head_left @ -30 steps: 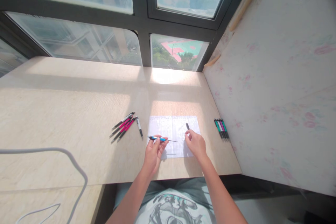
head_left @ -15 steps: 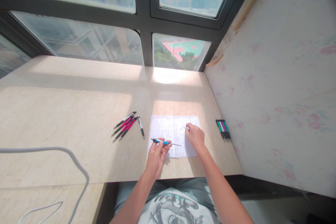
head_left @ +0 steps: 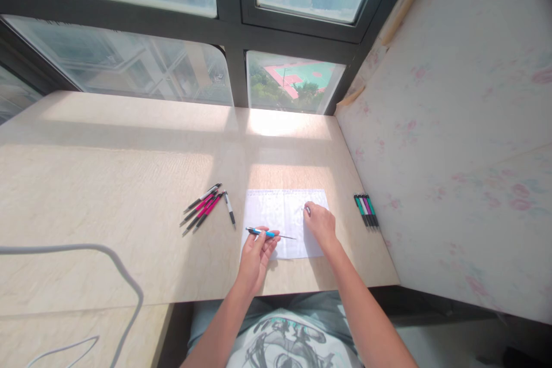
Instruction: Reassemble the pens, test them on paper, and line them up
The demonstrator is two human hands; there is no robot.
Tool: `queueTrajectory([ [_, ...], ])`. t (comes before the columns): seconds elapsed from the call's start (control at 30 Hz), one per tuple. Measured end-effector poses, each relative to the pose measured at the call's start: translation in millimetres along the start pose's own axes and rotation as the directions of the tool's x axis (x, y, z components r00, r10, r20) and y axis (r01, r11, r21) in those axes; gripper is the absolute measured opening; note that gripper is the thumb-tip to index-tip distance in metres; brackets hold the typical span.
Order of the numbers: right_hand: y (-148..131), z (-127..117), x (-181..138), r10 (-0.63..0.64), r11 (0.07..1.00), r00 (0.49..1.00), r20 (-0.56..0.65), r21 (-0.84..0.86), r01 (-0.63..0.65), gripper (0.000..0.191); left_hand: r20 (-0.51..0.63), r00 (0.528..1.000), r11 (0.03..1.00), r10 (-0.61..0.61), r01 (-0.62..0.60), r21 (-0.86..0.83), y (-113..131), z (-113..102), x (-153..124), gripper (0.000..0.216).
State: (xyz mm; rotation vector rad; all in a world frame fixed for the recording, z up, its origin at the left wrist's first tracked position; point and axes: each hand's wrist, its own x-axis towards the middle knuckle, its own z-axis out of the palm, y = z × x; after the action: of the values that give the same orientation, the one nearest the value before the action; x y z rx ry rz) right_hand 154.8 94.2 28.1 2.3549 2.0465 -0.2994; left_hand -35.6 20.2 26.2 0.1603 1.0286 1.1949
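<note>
- Blue pen (head_left: 261, 233) is pinched in the left hand (head_left: 255, 254), over the paper sheet (head_left: 276, 213), thin tip pointing right.
- Right hand (head_left: 319, 224) curls fingertips onto the sheet; its grip cannot be told.
- Pink pens (head_left: 202, 207) lie well left.

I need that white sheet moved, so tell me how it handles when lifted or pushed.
The sheet lies thin and flat on the desk: probably light and floppy, sagging if lifted by an edge. Pushed, it would likely slide on the smooth top, though the right hand over it may pin it.
</note>
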Motion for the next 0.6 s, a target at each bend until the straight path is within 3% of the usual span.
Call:
queueTrajectory([
  [0.6, -0.5, 2.3, -2.1, 0.066, 0.997, 0.998, -0.02, 0.044, -0.065, 0.021, 0.001, 1.0, 1.0, -0.018, 0.018, 0.006, -0.9, -1.8, 4.3, 0.024],
])
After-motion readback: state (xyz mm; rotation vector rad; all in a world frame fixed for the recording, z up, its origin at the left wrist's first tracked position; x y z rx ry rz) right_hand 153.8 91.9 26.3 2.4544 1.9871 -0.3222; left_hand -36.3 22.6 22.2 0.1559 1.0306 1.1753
